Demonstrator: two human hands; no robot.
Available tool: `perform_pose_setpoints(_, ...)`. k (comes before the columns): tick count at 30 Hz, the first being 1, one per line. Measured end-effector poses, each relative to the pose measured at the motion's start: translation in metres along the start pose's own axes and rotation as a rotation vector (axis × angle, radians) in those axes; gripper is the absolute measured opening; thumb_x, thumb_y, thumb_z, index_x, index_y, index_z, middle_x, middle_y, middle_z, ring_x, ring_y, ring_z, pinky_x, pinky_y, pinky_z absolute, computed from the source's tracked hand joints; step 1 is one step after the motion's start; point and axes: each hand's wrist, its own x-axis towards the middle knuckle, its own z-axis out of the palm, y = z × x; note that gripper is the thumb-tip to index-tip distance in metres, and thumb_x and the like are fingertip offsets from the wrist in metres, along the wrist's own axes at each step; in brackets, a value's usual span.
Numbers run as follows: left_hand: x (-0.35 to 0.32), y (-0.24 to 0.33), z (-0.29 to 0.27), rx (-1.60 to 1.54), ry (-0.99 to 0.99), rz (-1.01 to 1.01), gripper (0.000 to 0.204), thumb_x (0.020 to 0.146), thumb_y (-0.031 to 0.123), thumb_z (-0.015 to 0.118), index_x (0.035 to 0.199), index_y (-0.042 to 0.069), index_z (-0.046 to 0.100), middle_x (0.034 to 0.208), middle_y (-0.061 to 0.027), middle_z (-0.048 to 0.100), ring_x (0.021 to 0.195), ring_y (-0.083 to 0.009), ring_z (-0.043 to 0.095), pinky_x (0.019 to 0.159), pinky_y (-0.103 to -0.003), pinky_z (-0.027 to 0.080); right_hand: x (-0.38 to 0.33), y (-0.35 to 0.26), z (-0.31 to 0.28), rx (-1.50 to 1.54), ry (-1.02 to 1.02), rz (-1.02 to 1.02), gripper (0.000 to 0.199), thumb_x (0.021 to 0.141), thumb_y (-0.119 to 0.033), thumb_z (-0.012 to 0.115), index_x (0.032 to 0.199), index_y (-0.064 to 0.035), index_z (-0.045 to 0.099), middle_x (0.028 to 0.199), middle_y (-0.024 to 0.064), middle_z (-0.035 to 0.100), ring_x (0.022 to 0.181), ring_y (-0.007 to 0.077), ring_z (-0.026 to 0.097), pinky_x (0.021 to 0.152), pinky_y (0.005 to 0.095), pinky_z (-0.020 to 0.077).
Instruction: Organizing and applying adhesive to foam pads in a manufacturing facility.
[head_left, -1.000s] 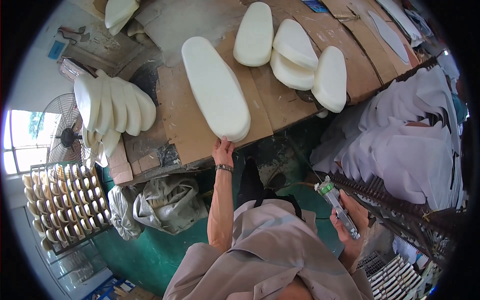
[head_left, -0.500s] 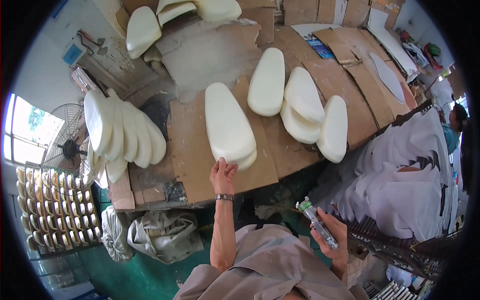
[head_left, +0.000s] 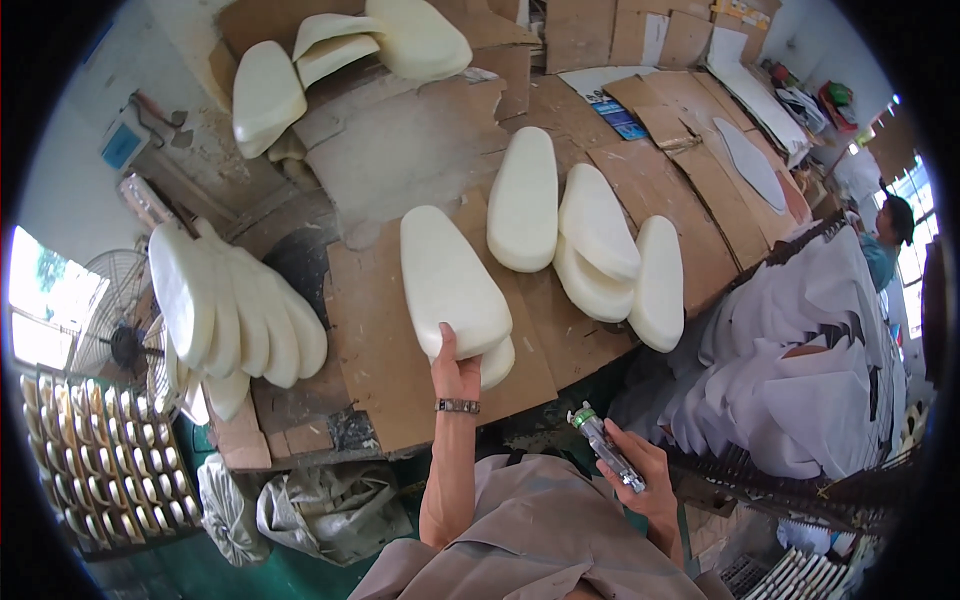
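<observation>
My left hand (head_left: 454,376) grips the near end of a cream foam pad (head_left: 452,272), its thumb on top and its fingers hidden underneath. This long, rounded pad lies over another foam pad (head_left: 497,365), whose near end pokes out below it to the right. Off the table's front edge, my right hand (head_left: 643,470) is closed around a slim cylindrical hand tool (head_left: 612,452) with a green ring near its metal head; its exact kind I cannot make out. Further pads lie to the right: a single pad (head_left: 524,200), an overlapping pair (head_left: 598,225) and a narrow one (head_left: 658,284).
Cardboard (head_left: 400,390) covers the table. At left, several foam pads (head_left: 235,305) lean together near a fan (head_left: 125,342). More pads (head_left: 270,98) rest at the back left. Grey-white sheets (head_left: 790,350) hang on a rack at right, with a person (head_left: 882,240) beyond.
My left hand has gone from touching the top pad's edge to gripping it, and that pad has shifted off the one beneath. The whole view has tilted slightly.
</observation>
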Motion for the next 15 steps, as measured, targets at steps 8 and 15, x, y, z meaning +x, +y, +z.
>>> perform_pose_setpoints(8,0.024,0.003,0.03,-0.045,-0.356,0.048,0.061,0.095,0.027,0.069,0.145,0.005,0.042,0.143,-0.0098,0.052,0.129,-0.0263,0.053,0.108,-0.046,0.049,0.016,0.002,0.017,-0.013,0.05,0.077,0.062,0.078,0.002,0.074,0.137,0.0014,0.056,0.094,0.0198,0.066,0.075,0.0293,0.065,0.069,0.033,0.0516)
perform_pose_setpoints(15,0.158,-0.083,0.086,-0.077,-0.506,-0.222,0.048,0.103,0.011,0.054,0.148,0.005,0.037,0.148,-0.0103,0.047,0.135,-0.0267,0.047,0.113,-0.046,0.043,0.02,0.004,0.023,-0.093,0.062,0.157,0.064,0.078,0.002,0.074,0.139,-0.0007,0.055,0.097,0.0188,0.066,0.077,0.0288,0.065,0.071,0.0323,0.0508)
